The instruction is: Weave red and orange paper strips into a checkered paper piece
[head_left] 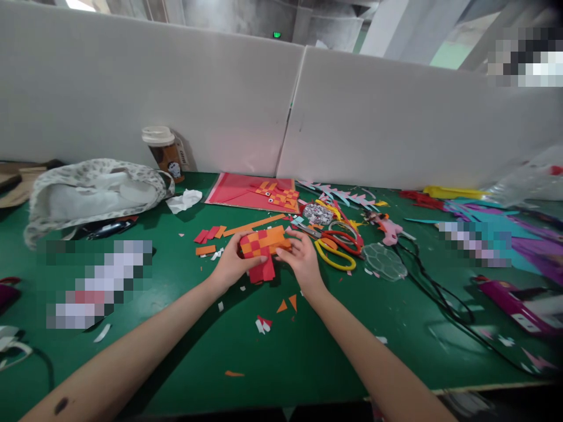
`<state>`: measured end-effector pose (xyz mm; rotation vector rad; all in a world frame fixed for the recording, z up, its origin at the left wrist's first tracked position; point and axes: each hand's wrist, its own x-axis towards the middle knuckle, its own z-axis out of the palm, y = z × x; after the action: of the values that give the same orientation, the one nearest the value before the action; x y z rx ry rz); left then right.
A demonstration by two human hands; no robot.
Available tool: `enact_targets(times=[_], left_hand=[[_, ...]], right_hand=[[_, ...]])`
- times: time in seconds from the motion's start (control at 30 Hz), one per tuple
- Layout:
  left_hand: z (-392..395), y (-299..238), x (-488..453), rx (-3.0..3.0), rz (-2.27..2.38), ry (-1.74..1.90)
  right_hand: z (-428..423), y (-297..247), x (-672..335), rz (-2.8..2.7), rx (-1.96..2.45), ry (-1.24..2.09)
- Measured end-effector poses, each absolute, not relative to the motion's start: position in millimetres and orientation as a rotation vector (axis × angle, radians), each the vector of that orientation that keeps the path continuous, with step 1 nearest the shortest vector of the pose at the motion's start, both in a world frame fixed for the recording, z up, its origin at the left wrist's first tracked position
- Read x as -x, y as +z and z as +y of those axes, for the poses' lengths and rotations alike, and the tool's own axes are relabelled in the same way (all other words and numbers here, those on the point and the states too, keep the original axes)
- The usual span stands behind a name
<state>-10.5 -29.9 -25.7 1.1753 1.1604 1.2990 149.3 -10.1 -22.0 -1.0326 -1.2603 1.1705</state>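
Between both hands is a woven paper piece (259, 245), a red and orange checkerboard with loose strips at its ends. My left hand (235, 261) is closed on its left side, thumb across the front. At its right side, my right hand (303, 258) pinches the orange strips between thumb and fingers. Behind the hands, a finished-looking woven paper fish with googly eyes (279, 196) lies on a red paper sheet (233, 187). To the right rest scissors with red and yellow handles (338, 249). An orange paper strip (250, 225) and short red and orange pieces (211, 233) lie just beyond my left hand.
A lidded paper cup (162, 153) and a spotted cloth bag (99, 196) stand at the back left. On the right lie a purple glue gun (519, 305), its black cord (433, 293) and a clear dish (385, 262). Paper scraps dot the green table (185, 357); white panels (197, 99) border the back.
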Motion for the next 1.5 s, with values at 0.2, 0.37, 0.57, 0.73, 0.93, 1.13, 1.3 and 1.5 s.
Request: enact_targets(times=[0.2,0.37,0.57,0.73,0.93,1.13,1.3,1.5], left_hand=[[-30.4,-26.3,12.3,-1.253,1.154,1.237],[-31.0,-28.8,11.9,-1.338,1.058,1.195],[-33.9,-28.8,9.4,-1.318,0.957,1.206],[-35.0,-28.3,9.2,-1.323,0.983,1.233],[-35.2,-29.4,9.0,-1.340,1.002,1.233],[-32.8,-26.5,10.0,-1.262,1.057,1.286],[-27.1,-27.4,13.7,-1.295,1.154,1.328],[-29.3,-25.1,13.2,-1.317,1.221,1.209]], right_hand=[[-8.4,-23.2,-146.7,-1.244,1.131,1.194],[-7.3,-22.9,-145.9,-1.156,1.111,1.399],[-8.4,-18.5,-146.3,-0.922,1.051,1.562],[-11.5,-12.6,-147.6,-0.918,0.940,1.678],[-9.1,-17.3,-150.1,-1.103,1.000,1.481],[-7.1,-25.5,-151.5,-1.296,1.027,1.267],[-12.9,-21.6,-150.1,-1.554,1.098,1.092],[-15.5,-21.3,-149.5,-1.653,1.119,0.999]])
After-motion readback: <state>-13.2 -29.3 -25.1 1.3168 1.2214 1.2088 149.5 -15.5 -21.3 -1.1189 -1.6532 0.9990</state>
